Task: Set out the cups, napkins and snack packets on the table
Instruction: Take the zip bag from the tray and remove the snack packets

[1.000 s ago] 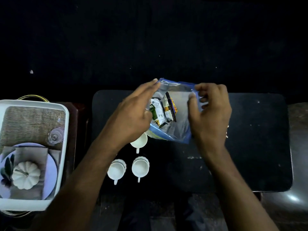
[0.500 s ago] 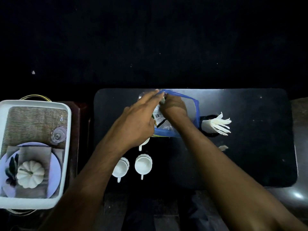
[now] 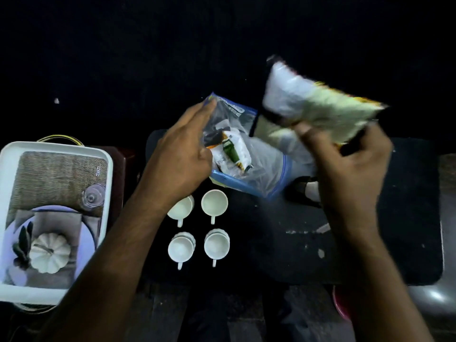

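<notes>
Snack packet point(image 3: 318, 107) aloft in right hand point(image 3: 350, 164), fingers point(image 3: 306, 130) curled.

Both forearms come in bare from the bottom edge with no sleeve reaching as far as the wrists, the left hand point(image 3: 179, 156) and the right hand point(image 3: 350, 169) wear neither glove, ring, watch nor band, and the right one is smeared by motion blur.

One head-worn camera looks steeply down, close over the dark table point(image 3: 407, 218).
</notes>
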